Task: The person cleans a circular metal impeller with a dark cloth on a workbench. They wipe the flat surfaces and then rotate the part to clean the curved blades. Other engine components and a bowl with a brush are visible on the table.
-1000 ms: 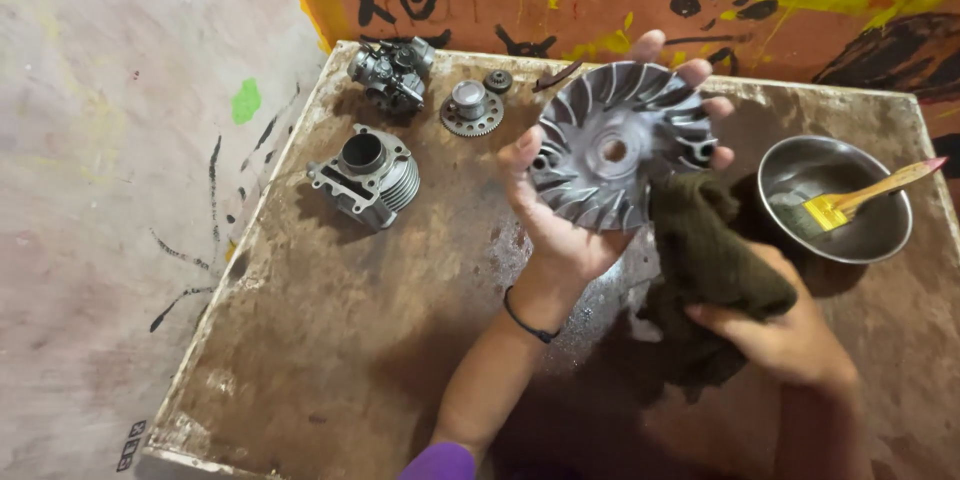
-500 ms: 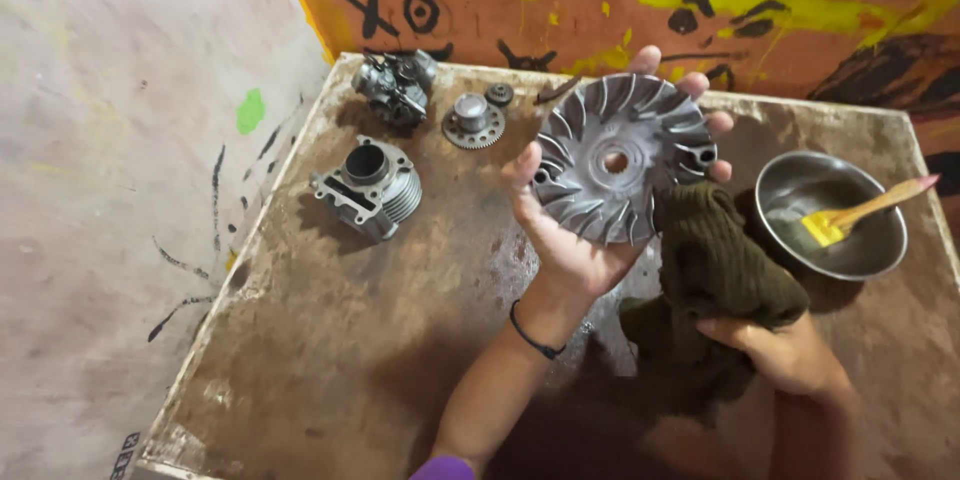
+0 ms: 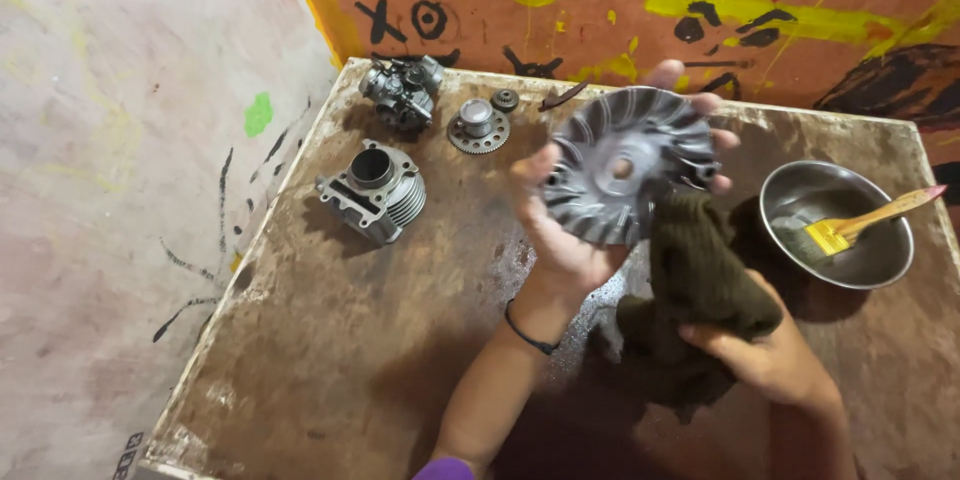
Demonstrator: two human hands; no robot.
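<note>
One finned metal disc (image 3: 628,166), one dark olive cloth (image 3: 700,285), one cylinder block (image 3: 375,190), one carburettor (image 3: 402,90), one toothed gear with a hub (image 3: 477,127), one small cog (image 3: 505,99), one steel bowl (image 3: 836,225) and one yellow-bristled brush (image 3: 860,219) make up the lot, all on or above one stained tabletop (image 3: 330,340).

The left hand (image 3: 565,230) is raised palm-up, forearm rising from the lower edge, a dark band at the wrist. Its grip is spread wide around the disc: thumb on the near left rim, fingertips (image 3: 700,105) curling over the far rim. The disc is held clear of the tabletop, tilted so its finned face and central hole look up toward the camera; being round, it has no long axis.

The right hand (image 3: 765,355) sits lower and right of the left grip, fingers bunched tight on the cloth, whose upper end presses against the disc's lower right edge.

Left of the left grip lies the cylinder block, bore upward; beyond it, far left, the carburettor, gear and cog. Right of the right grip stands the bowl, the brush resting in it with its handle pointing right.
</note>
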